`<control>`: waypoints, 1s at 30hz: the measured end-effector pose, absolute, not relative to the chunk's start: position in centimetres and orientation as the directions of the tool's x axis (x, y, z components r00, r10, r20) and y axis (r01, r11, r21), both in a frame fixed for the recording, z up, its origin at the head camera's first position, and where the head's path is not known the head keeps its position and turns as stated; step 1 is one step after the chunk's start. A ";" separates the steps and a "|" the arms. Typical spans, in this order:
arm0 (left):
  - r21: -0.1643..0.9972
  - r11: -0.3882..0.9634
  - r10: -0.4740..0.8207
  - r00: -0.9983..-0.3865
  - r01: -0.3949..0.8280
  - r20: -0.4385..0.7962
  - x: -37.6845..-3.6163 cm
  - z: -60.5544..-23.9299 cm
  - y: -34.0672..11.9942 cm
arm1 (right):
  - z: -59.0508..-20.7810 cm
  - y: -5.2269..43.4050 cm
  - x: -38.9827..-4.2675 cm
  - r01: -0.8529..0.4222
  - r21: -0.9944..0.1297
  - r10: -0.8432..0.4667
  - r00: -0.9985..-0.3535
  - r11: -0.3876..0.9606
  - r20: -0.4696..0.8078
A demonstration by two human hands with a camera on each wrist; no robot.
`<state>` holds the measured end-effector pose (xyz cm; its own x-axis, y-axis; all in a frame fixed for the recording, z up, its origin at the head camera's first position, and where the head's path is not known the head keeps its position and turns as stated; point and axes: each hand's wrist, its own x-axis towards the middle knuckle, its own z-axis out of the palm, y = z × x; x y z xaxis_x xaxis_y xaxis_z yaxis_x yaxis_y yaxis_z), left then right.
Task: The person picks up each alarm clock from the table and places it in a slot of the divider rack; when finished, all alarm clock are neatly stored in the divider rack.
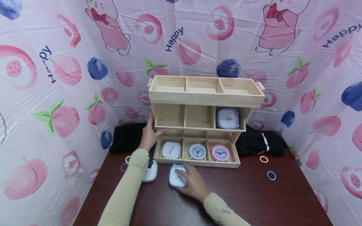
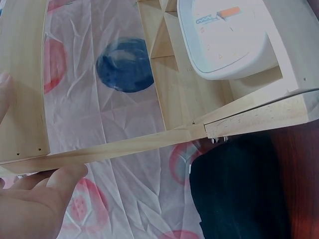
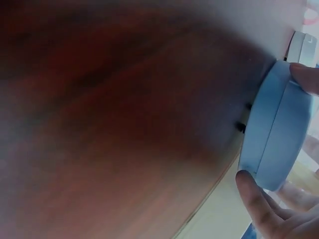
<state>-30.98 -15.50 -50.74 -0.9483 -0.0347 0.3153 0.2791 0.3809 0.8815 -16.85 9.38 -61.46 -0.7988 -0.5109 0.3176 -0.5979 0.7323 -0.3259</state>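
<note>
Two hands are at work in front of a wooden shelf [image 1: 198, 128] on a dark table [image 1: 254, 201]. Reaching forward, the left hand [image 1: 149, 135] lies with straight fingers against the shelf's left end, thumb along the middle ledge; it grips nothing. Lower, near the table's middle, the right hand [image 1: 190, 183] lies over a blue clock [image 1: 176, 176] just before the shelf, fingertips [image 3: 304, 77] and thumb pinching its rim. From the right wrist the clock shows edge-on, its face hidden. A white clock [image 1: 151, 172] is partly covered by the left sleeve. From the left wrist only the palm's edge and one shelf clock's corner show. Black cloth [image 1: 127, 136] lies behind.
</note>
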 end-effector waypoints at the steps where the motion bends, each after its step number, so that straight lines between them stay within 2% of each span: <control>1: 0.882 0.380 -0.034 -0.949 0.279 0.315 -31.0 -50.7 -15.5 | -61.6 9.6 -16.8 -0.594 -0.335 -0.505 -0.802 0.731 0.320; 8: 0.876 0.389 -0.035 -0.946 0.285 0.323 -30.9 -50.6 -15.4 | -62.3 10.9 -16.6 -0.588 -0.379 -0.452 -0.802 0.715 0.391; 13: 0.877 0.389 -0.033 -0.947 0.282 0.319 -30.9 -50.6 -15.4 | -61.6 11.8 -16.8 -0.615 -0.385 -0.429 -0.773 0.688 0.467; 24: 0.876 0.394 -0.030 -0.949 0.277 0.314 -30.8 -50.5 -15.4 | -53.6 13.5 -19.4 -0.649 -0.416 -0.273 -0.694 0.637 0.666; 30: 0.878 0.389 -0.030 -0.948 0.281 0.317 -30.8 -50.5 -15.4 | -49.8 14.3 -21.9 -0.673 -0.401 -0.166 -0.613 0.622 0.772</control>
<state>-30.83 -15.37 -50.54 -0.9480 -0.0301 0.3168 0.2809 0.3885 0.8776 -21.87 14.28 -49.81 -0.6134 -0.1655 0.7722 -0.6726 0.6220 -0.4009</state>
